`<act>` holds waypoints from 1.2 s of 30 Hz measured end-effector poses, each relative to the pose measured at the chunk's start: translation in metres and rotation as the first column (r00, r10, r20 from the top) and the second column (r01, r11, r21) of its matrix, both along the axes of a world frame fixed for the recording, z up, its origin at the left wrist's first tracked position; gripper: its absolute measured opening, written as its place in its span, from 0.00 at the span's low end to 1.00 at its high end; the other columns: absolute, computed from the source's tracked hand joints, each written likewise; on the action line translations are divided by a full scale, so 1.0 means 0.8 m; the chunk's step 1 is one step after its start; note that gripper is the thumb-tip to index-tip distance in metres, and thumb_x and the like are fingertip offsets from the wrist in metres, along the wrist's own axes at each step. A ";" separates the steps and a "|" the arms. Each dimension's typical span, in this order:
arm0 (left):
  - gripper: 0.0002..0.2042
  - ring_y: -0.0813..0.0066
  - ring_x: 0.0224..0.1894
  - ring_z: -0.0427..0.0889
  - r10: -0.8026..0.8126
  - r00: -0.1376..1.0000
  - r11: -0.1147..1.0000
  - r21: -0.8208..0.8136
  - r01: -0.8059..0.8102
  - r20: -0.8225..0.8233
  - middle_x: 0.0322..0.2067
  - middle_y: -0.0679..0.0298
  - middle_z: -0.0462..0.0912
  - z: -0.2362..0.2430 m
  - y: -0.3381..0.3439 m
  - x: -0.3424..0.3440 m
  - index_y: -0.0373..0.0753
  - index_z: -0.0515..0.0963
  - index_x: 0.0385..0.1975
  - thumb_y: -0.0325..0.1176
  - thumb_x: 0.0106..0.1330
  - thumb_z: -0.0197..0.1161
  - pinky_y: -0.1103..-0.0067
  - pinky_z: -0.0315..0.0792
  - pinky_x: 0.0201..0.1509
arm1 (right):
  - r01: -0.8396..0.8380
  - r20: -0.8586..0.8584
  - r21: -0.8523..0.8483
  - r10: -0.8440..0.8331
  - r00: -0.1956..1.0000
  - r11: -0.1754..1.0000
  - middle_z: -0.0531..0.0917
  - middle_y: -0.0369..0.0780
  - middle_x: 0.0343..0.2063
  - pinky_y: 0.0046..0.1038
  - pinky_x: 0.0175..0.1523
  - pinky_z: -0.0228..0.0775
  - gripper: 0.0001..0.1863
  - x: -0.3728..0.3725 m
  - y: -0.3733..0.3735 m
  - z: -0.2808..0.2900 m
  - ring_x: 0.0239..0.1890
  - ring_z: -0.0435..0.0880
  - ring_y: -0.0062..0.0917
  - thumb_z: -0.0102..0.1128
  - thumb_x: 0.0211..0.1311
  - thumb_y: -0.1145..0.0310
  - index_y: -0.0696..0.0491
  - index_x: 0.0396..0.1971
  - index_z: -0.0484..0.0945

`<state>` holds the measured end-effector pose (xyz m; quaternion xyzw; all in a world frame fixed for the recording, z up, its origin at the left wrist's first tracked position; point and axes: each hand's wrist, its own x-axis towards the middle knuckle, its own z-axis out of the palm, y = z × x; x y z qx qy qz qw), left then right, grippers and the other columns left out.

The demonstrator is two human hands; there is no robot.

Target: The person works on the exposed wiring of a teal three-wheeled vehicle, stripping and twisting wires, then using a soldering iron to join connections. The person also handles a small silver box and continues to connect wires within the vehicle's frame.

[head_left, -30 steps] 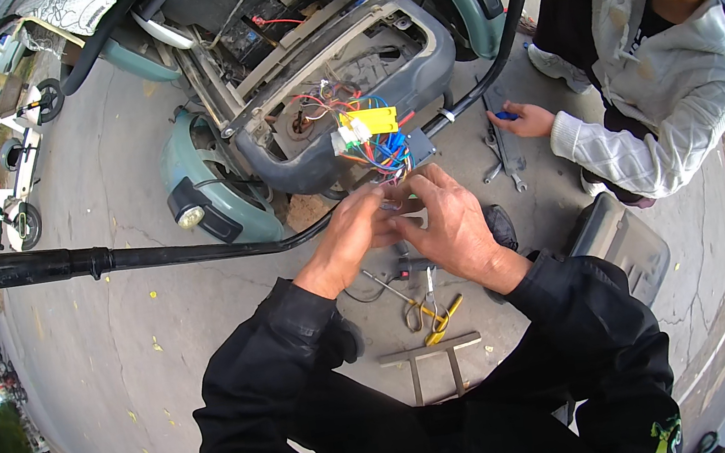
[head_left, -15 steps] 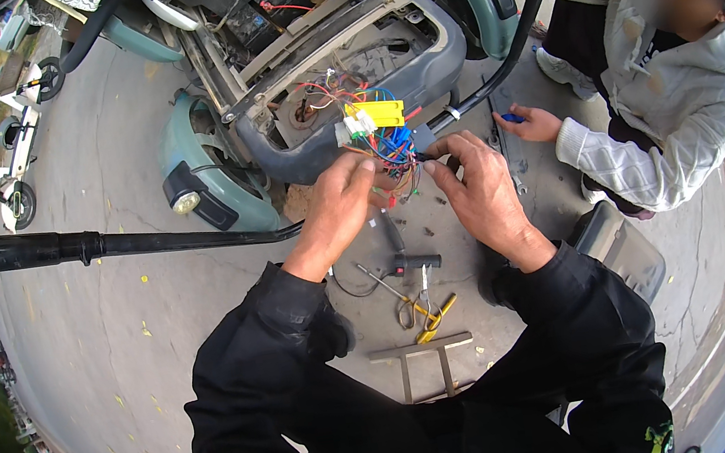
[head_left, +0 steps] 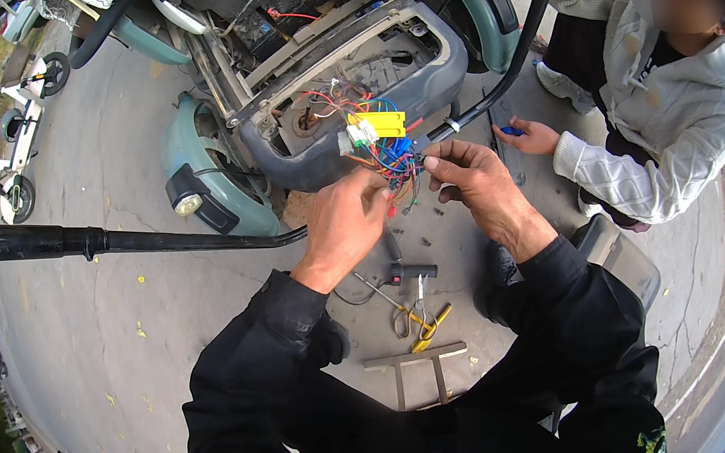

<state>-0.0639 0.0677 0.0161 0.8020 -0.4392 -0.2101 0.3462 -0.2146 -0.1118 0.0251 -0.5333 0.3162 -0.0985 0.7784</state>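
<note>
**Two bare hands at a loose bundle of coloured wires**

A tangle of thin coloured wires (head_left: 392, 159) is pinched between both hands, just below the open front of a small green vehicle (head_left: 332, 73). The right hand (head_left: 476, 175) is closed narrowly, thumb and fingertips meeting on wire ends at the bundle's right side. The left hand (head_left: 345, 220) is curled at the bundle's lower left; its fingertips are seen among the strands, though exactly which wire is gripped cannot be told. The wires are red, blue, green and orange, and are joined above to a yellow connector block (head_left: 378, 122) and a small white plug (head_left: 357, 136), all hanging out of the vehicle's grey bumper shell (head_left: 417, 89).

The wires are judged to be light, limp and springy, easily pulled from their plugs; a hold on the insulation close to a connector is judged safer than on bare ends.

On the concrete ground (head_left: 112, 289) below the hands, a black handled tool (head_left: 413, 270), yellow-handled pliers (head_left: 427, 321) and a grey metal bracket (head_left: 415, 367) are laid. A long black tube (head_left: 59, 241) is seen crossing from the left edge. At the right, another person in a pale quilted jacket (head_left: 670, 109) is crouched, one hand (head_left: 531, 136) resting on a small blue object
</note>
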 end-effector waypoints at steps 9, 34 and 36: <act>0.12 0.80 0.39 0.86 -0.105 0.858 0.981 -0.196 0.004 -0.503 0.43 0.63 0.89 0.001 -0.021 -0.003 0.35 0.77 0.59 0.30 0.81 0.62 0.79 0.80 0.42 | -0.154 0.067 -0.174 0.168 0.984 0.973 0.84 0.33 0.33 0.24 0.39 0.76 0.10 0.004 0.009 0.002 0.33 0.82 0.15 0.65 0.78 0.69 0.59 0.49 0.83; 0.07 0.44 0.44 0.83 -0.076 0.971 0.925 -0.379 -0.016 -0.226 0.38 0.47 0.82 -0.026 -0.038 0.009 0.29 0.79 0.41 0.27 0.70 0.65 0.56 0.73 0.49 | -0.152 -0.083 -0.817 0.147 0.986 0.556 0.78 0.44 0.23 0.36 0.28 0.64 0.09 0.034 0.014 -0.027 0.20 0.74 0.28 0.53 0.81 0.71 0.61 0.40 0.77; 0.09 0.45 0.44 0.84 -0.066 0.973 0.937 -0.348 -0.015 -0.221 0.39 0.48 0.83 -0.018 -0.037 0.008 0.30 0.80 0.43 0.29 0.70 0.67 0.57 0.74 0.49 | -0.165 -0.128 -0.779 0.105 0.986 0.605 0.81 0.45 0.24 0.37 0.29 0.68 0.07 0.029 0.013 -0.019 0.20 0.78 0.31 0.56 0.78 0.74 0.62 0.38 0.77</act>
